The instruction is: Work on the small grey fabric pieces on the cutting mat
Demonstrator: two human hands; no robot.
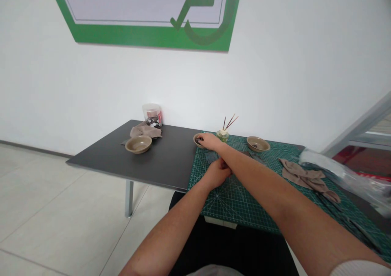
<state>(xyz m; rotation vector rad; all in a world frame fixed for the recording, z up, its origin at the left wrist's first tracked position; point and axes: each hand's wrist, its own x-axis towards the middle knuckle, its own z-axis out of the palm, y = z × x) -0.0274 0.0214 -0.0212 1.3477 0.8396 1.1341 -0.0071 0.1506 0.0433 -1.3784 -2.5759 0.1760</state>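
My right hand [208,141] reaches across my left and dips its fingertips into a small tan bowl [196,141] that has small dark pieces in it. Its fingers are bent together; what they pinch is too small to make out. Lower down, my left hand [217,173] is closed low over the green cutting mat [222,200], its fingertips partly hidden behind my right forearm. What it grips cannot be made out. Just beyond it a flat grey-blue piece [210,158] lies on the mat. Right behind my right hand stands a glass reed diffuser [222,135].
Another tan bowl [258,144] with a small dark item stands at the mat's back. To the right lie a brown cloth [301,174] and clear plastic wrapping [332,168]. Leftward on the dark table [165,166] are a tan bowl [138,145], a cloth [143,129] and a clear tub [152,115].
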